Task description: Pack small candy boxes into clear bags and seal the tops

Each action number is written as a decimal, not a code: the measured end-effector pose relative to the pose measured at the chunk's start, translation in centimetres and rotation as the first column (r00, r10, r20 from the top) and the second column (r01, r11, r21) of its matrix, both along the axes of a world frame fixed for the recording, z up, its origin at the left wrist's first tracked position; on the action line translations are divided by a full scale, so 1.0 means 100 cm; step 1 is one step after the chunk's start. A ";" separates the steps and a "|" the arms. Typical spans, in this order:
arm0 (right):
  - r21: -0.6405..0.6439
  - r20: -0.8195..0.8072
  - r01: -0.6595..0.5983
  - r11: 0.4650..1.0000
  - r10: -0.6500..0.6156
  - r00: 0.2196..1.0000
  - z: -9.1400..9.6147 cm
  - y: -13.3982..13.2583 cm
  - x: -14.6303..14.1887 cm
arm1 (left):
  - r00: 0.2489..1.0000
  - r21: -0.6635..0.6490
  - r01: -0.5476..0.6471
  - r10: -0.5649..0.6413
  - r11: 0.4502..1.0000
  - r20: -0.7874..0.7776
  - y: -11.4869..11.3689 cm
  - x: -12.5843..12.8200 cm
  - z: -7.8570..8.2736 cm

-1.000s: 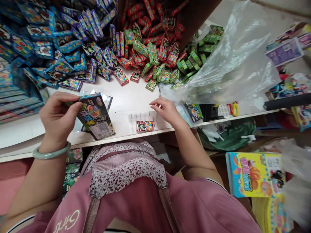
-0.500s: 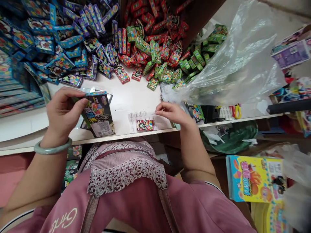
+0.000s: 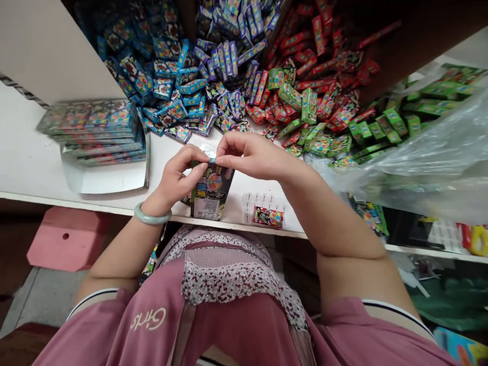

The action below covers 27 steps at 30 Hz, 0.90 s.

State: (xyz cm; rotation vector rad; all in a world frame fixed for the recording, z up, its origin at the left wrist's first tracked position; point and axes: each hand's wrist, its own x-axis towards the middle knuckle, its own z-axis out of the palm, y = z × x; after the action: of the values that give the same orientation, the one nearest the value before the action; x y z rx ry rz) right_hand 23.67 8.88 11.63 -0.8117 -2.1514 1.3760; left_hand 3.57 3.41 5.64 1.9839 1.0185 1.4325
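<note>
My left hand [image 3: 179, 178] grips the upper left corner of a dark flat box [image 3: 211, 190] with colourful print and a pale label, standing upright near the table's front edge. At the box's top edge, the thumb and forefinger of my right hand [image 3: 247, 155] are pinched together, close to my left fingertips. Whatever they hold, if anything, is too small to make out. Right of the box lies a clear sheet of round stickers [image 3: 249, 203], with a small red box [image 3: 269, 217] on top of it.
Piles of small blue boxes [image 3: 163, 89], purple boxes [image 3: 224, 58], red boxes [image 3: 324, 61] and green boxes [image 3: 308, 107] fill the back. Flat boxes [image 3: 99, 122] are stacked in a white tray [image 3: 110, 178] at left. A clear plastic bag [image 3: 430, 173] spreads at right. Below is a pink stool [image 3: 64, 239].
My right hand has moved from beside the sticker sheet to the top edge of the dark box. The left hand still holds the box. The view has swung left.
</note>
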 end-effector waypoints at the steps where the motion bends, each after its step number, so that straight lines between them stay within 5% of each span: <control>1: -0.010 0.017 0.009 1.000 -0.009 1.000 -0.002 0.002 0.000 | 1.000 -0.001 0.010 -0.010 1.000 0.009 0.001 0.000 0.000; 18: -0.037 0.100 0.181 0.983 -0.177 0.979 -0.003 -0.001 -0.009 | 0.999 -0.089 -0.032 0.033 0.996 0.005 0.006 0.006 -0.003; 21: -0.235 0.132 0.205 0.950 -0.177 0.975 -0.008 0.001 -0.009 | 0.998 -0.164 -0.055 0.054 0.985 -0.011 0.002 0.007 -0.006; 23: -0.454 0.145 0.172 0.874 -0.118 0.982 -0.012 0.003 -0.007 | 0.998 -0.249 -0.036 0.048 0.968 0.042 -0.003 0.007 -0.013; 27: -0.663 0.097 0.126 0.738 -0.082 0.992 -0.015 0.006 -0.001 | 0.973 -0.498 0.219 -0.152 0.839 0.173 -0.024 -0.002 -0.023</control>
State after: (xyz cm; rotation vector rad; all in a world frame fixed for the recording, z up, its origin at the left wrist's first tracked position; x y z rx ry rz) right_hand 23.53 9.52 10.16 -1.2206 -1.5855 2.1235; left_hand 3.34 1.00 3.29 1.5306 0.9928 1.0269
